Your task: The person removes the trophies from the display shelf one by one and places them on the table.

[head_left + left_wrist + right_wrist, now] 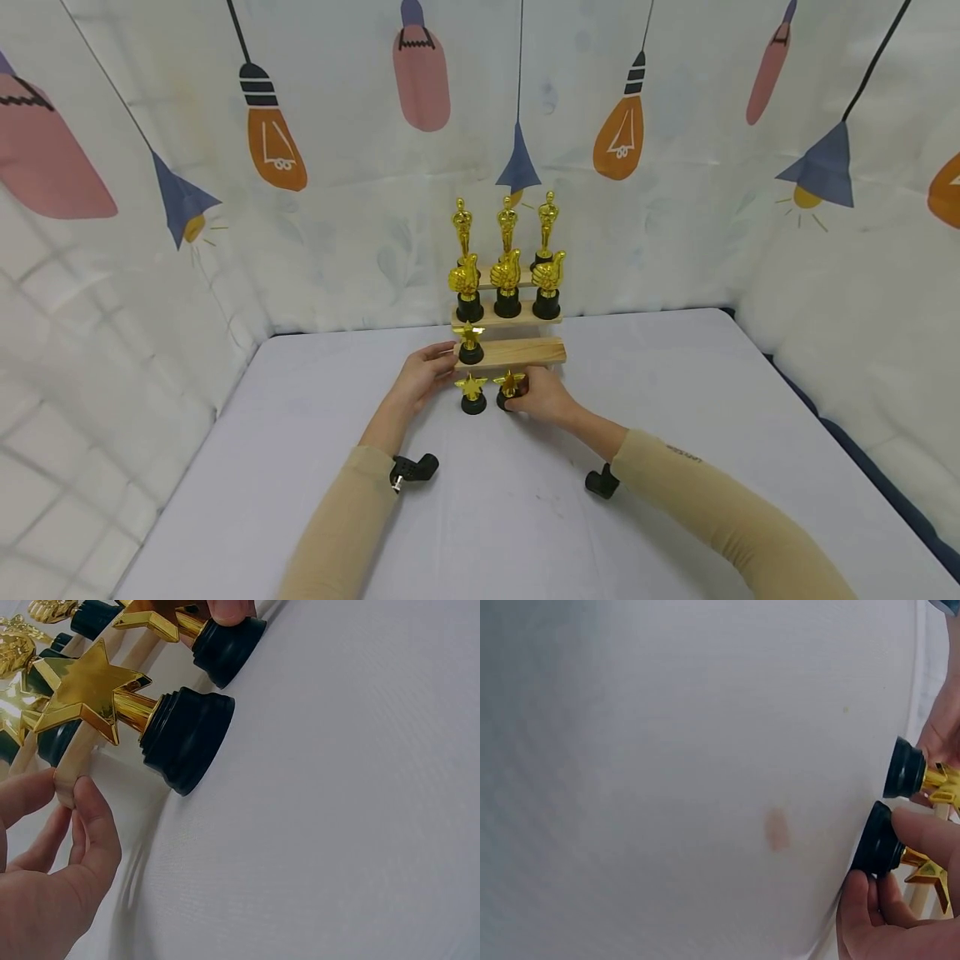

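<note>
My left hand (423,377) pinches the left end of the lowest wooden step (517,353) of a tiered stand; the left wrist view shows thumb and fingers on that end. One gold star trophy (470,353) stands on this step at the left. In front of the step, a second star trophy (473,402) is upright on the table. To its right, my right hand (546,397) holds a third star trophy (879,844) by its black base, thumb on one side and fingers on the other. Whether that base touches the table I cannot tell.
Three gold thumbs-up trophies (507,287) stand on the middle step. Behind them, three gold figure trophies (507,225) stand on the top step. A white cloth covers the table (495,517), and a patterned curtain (360,233) hangs close behind the stand.
</note>
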The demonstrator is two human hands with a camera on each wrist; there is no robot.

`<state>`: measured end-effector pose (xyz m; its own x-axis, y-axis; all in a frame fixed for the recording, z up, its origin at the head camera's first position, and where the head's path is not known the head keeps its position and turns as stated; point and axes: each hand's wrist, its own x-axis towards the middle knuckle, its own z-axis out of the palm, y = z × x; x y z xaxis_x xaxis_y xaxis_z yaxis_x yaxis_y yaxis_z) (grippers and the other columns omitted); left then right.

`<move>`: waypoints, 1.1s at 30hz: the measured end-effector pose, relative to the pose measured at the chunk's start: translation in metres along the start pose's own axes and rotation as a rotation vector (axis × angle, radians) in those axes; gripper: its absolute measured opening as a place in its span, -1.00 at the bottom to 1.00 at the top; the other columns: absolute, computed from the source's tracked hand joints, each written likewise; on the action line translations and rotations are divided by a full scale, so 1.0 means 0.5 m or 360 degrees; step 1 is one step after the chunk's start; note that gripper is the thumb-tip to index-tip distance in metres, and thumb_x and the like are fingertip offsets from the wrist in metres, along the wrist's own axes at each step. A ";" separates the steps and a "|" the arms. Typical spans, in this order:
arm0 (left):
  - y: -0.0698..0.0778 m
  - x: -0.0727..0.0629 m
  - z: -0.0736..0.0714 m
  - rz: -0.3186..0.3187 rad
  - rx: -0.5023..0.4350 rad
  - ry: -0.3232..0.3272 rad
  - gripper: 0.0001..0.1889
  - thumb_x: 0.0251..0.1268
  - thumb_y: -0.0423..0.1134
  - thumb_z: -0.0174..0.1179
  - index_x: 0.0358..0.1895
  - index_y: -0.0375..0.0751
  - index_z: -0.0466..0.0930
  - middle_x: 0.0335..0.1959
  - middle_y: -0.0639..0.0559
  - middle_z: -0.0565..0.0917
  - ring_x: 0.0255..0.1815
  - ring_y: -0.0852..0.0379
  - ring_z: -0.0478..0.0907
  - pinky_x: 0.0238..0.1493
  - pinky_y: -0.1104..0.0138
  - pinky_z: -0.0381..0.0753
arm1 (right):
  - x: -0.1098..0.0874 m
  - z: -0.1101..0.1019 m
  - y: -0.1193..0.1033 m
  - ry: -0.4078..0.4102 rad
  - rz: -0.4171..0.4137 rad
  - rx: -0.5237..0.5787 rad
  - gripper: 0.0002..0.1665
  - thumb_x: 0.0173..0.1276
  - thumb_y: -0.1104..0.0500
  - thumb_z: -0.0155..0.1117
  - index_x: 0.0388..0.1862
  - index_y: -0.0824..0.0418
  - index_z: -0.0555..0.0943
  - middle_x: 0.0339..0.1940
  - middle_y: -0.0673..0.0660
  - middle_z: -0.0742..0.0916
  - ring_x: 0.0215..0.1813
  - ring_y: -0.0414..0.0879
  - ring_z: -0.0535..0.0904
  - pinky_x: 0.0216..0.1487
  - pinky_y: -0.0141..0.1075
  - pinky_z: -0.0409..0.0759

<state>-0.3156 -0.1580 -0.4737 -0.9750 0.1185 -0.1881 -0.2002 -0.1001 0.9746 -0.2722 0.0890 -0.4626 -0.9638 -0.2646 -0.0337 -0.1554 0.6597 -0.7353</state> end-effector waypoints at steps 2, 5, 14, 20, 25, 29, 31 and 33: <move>0.000 0.000 0.000 -0.0003 -0.0004 0.0002 -0.51 0.53 -0.38 0.17 0.45 -0.34 0.40 0.30 -0.24 0.50 0.04 0.07 0.60 0.15 0.24 0.63 | 0.000 0.001 0.001 0.0003 -0.0015 -0.0002 -0.28 0.18 0.24 0.62 0.29 0.31 0.49 -0.27 0.09 0.61 -0.26 -0.05 0.49 -0.31 -0.25 0.51; 0.000 -0.002 0.001 -0.0011 -0.0008 0.0004 -0.51 0.53 -0.38 0.18 0.45 -0.35 0.40 0.31 -0.24 0.50 0.04 0.07 0.60 0.15 0.24 0.63 | -0.003 0.001 0.001 -0.0002 -0.0010 0.0012 -0.31 0.16 0.25 0.64 0.22 0.33 0.51 -0.29 0.10 0.60 -0.27 -0.05 0.47 -0.31 -0.25 0.49; 0.000 -0.002 0.000 -0.0023 -0.0026 -0.0001 -0.50 0.52 -0.37 0.19 0.46 -0.33 0.39 0.33 -0.24 0.49 0.06 0.05 0.59 0.20 0.19 0.61 | -0.016 -0.013 -0.003 -0.0004 0.0001 0.0064 -0.42 0.16 0.28 0.61 0.13 0.38 0.57 -0.20 0.12 0.66 -0.16 -0.03 0.55 -0.13 -0.18 0.62; 0.000 -0.001 0.001 -0.0030 -0.0038 -0.0004 -0.49 0.52 -0.37 0.19 0.46 -0.34 0.38 0.33 -0.25 0.49 0.03 0.08 0.60 0.23 0.16 0.59 | -0.019 -0.032 0.007 0.0017 -0.0016 0.0013 -0.49 0.13 0.31 0.60 0.03 0.44 0.62 -0.16 0.17 0.71 -0.10 -0.02 0.61 0.00 -0.16 0.65; 0.000 -0.001 0.000 -0.0029 -0.0045 -0.0003 -0.49 0.52 -0.37 0.20 0.46 -0.34 0.38 0.33 -0.25 0.49 -0.02 0.11 0.60 0.18 0.21 0.61 | -0.022 -0.053 0.010 0.0025 -0.0073 0.0007 -0.58 0.20 0.35 0.50 0.04 0.44 0.64 -0.10 0.21 0.73 -0.07 -0.01 0.62 0.00 -0.18 0.65; 0.001 -0.002 0.000 -0.0027 -0.0037 -0.0007 -0.48 0.52 -0.36 0.20 0.47 -0.34 0.38 0.33 -0.24 0.48 -0.03 0.13 0.60 0.17 0.23 0.61 | -0.028 -0.071 0.004 0.0041 -0.0100 0.0062 -0.65 0.26 0.39 0.39 0.03 0.44 0.64 -0.09 0.23 0.73 -0.05 0.03 0.63 0.02 -0.16 0.66; 0.001 -0.001 -0.001 -0.0027 -0.0034 -0.0008 -0.48 0.52 -0.36 0.20 0.47 -0.33 0.38 0.33 -0.24 0.48 -0.02 0.12 0.60 0.19 0.22 0.60 | -0.030 -0.077 0.001 0.0054 -0.0115 0.0072 -0.69 0.28 0.39 0.36 0.01 0.44 0.65 -0.11 0.22 0.73 -0.05 0.04 0.64 0.03 -0.15 0.66; 0.000 0.001 -0.002 -0.0026 -0.0029 -0.0009 -0.48 0.53 -0.35 0.20 0.47 -0.32 0.37 0.34 -0.24 0.48 -0.01 0.12 0.60 0.22 0.20 0.59 | -0.029 -0.081 -0.001 0.0072 -0.0144 0.0077 -0.73 0.32 0.38 0.33 -0.01 0.42 0.65 -0.13 0.19 0.73 -0.06 0.03 0.64 0.01 -0.14 0.67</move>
<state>-0.3160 -0.1587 -0.4740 -0.9710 0.1258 -0.2033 -0.2179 -0.1162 0.9690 -0.2668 0.1210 -0.4343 -0.9553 -0.2888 0.0639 -0.2325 0.5996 -0.7658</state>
